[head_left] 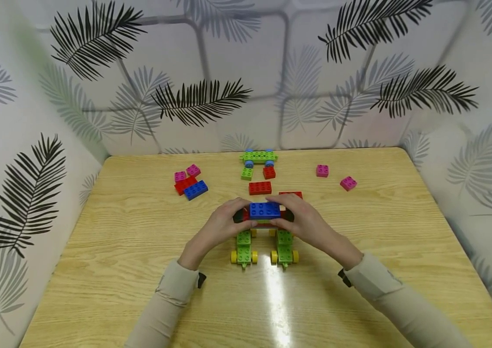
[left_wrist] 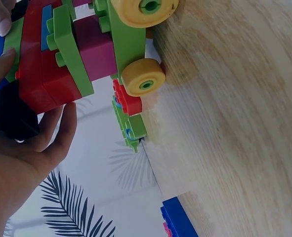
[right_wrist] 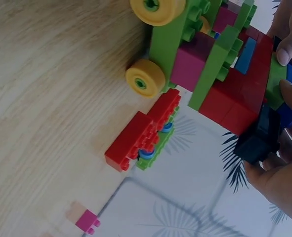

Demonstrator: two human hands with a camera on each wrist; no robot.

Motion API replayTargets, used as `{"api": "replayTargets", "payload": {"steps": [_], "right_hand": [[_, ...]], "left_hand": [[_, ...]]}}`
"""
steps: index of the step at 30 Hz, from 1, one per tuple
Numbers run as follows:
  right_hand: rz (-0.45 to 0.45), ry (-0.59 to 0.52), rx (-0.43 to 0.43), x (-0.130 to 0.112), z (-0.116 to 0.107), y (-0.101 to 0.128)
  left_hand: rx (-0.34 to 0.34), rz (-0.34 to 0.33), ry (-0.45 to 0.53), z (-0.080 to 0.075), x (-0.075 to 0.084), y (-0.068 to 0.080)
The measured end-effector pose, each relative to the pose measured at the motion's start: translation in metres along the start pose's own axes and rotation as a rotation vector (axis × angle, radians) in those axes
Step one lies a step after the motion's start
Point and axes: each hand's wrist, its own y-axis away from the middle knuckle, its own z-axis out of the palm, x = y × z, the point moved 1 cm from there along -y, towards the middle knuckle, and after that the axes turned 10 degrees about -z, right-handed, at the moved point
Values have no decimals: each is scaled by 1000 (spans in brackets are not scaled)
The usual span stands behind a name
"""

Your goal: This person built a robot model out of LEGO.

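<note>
Both hands (head_left: 267,223) clamp the blue brick (head_left: 265,210), its length running left-right.

A pale wood-grain tabletop (head_left: 111,251) with rounded far corners fills the lower frame. White walls printed with black and grey palm fronds (head_left: 193,99) enclose it on three sides. A bright glare streak (head_left: 277,299), perhaps overhead lighting, crosses the lower centre.

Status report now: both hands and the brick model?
Left hand, right hand both grip brick model. Blue brick on top. Loose red brick behind.
</note>
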Motion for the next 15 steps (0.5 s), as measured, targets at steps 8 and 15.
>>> {"api": "replayTargets", "payload": {"steps": [8, 15], "right_hand": [[101, -63, -11, 5, 2, 5], [123, -54, 11, 7, 3, 4]], "left_hand": [[23, 8, -3, 0, 0, 0], [61, 28, -41, 1, 2, 0]]}}
